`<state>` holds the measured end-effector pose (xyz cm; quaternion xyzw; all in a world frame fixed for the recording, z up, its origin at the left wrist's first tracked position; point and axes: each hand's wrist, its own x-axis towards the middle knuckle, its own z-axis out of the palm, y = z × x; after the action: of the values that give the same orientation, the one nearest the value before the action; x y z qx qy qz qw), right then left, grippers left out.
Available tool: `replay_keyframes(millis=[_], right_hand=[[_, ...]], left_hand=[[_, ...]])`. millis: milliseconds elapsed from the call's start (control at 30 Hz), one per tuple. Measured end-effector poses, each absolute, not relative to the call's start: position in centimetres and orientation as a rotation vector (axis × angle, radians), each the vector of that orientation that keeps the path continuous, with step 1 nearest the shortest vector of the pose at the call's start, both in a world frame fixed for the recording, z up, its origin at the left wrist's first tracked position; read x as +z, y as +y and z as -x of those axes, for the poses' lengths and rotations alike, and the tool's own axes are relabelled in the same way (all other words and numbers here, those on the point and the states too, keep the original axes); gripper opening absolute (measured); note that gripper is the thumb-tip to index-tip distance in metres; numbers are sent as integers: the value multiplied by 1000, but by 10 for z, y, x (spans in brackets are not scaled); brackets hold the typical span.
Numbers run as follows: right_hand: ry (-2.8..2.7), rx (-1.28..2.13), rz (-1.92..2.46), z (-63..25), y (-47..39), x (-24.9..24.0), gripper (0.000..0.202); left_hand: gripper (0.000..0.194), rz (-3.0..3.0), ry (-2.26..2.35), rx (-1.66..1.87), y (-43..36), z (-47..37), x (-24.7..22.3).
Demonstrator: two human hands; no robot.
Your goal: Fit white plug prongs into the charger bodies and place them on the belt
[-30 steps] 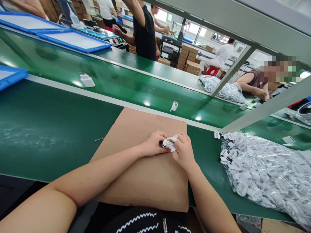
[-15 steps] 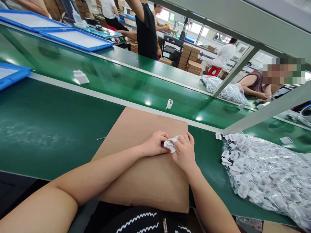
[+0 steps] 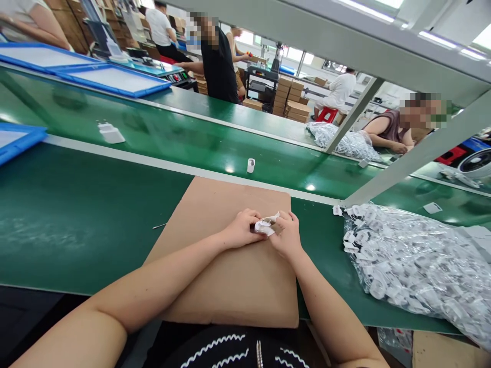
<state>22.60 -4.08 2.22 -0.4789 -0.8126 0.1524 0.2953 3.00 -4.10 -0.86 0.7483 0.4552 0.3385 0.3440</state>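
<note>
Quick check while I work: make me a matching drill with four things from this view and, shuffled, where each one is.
1. White item
2. Cardboard sheet
3. Thin rod
4. Clear plastic

A. Just left of the cardboard
B. At the far right, around many white pieces
C. Between left hand and right hand
D. Under the hands

Pairs: 1-C, 2-D, 3-A, 4-B
</note>
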Motion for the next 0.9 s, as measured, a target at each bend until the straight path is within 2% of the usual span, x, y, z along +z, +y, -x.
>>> replay_keyframes(millis=[333, 467, 600, 667, 767, 900], right_hand=[[-2095, 449, 1137, -226, -33, 5, 7], [-1946, 481, 1143, -257, -3, 7, 55], [-1349, -9, 1780, -320, 36, 11, 64], [-1164, -80, 2066, -348, 46, 7, 71], [-1149, 25, 2267, -368, 48, 0, 64], [-1176, 104, 2250, -365, 43, -1, 50]], left_hand=[[35, -1913, 1201, 833, -40, -33, -7], [34, -1812, 1205, 857, -22, -25, -6], [27, -1829, 1544, 997, 34, -12, 5], [25, -1831, 1670, 1031, 73, -6, 12], [31, -1816, 1797, 1042, 129, 0, 18], [29, -1790, 1937, 957, 172, 3, 17]])
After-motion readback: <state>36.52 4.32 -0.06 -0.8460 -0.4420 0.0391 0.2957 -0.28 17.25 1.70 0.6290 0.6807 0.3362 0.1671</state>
